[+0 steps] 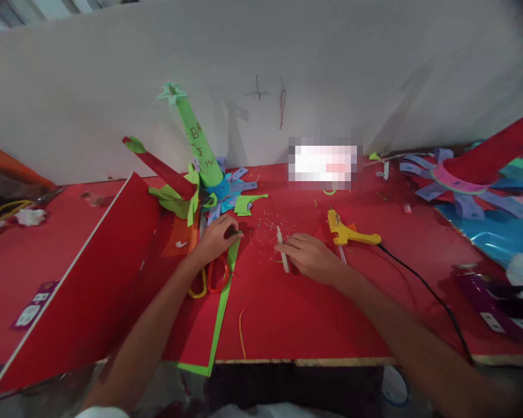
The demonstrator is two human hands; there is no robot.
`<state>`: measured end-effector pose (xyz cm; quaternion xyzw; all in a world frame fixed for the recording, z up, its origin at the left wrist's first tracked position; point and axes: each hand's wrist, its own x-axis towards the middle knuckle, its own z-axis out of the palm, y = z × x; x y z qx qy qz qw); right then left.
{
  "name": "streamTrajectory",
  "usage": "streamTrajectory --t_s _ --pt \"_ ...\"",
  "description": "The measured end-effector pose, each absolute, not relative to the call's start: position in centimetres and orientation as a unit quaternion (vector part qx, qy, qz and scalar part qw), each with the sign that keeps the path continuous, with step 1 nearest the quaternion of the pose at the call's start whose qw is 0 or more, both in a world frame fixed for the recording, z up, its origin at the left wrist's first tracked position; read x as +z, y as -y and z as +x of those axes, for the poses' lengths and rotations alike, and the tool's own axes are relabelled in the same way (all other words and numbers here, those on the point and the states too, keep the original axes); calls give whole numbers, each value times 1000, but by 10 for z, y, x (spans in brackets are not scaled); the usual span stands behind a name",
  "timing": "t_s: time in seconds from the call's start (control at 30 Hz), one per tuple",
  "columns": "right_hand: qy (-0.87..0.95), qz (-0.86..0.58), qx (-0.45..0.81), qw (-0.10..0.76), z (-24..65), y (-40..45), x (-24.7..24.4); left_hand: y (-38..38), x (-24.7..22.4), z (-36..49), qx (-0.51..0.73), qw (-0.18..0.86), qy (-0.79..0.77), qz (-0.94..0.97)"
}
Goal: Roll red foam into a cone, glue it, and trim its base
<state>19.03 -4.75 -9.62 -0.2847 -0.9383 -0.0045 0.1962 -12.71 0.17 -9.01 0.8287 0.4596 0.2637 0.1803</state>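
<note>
My right hand has its fingertips closed on a slim white stick with a pointed top; it stands out against the red table, and its exact kind is unclear. My left hand is curled, thumb and fingers drawn together, over the top end of a green-edged red sheet. What those fingers pinch, if anything, is hidden. Below that hand lie scissors with red and yellow handles. Small pale scraps are scattered between the two hands. A yellow glue gun lies right of my right hand.
A red board leans upright at left. Behind my left hand stand a green paper cone and a red paper roll. A red cone with a pink ring is at right. The glue gun's black cord crosses the table's right side.
</note>
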Motion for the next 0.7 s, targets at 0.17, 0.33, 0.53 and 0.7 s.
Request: streamTrajectory --t_s 0.17,0.33,0.53,0.7 --pt "937 -287 1 198 190 48 -96 -1 -87 -126 290 159 -478 814" --pt "936 -289 9 201 191 48 -96 0 -85 -130 325 143 -506 786" --pt "937 -284 0 203 191 48 -96 1 -89 -133 335 121 -546 759" --pt "937 -285 3 202 191 48 -95 0 -90 -134 299 94 -555 771"
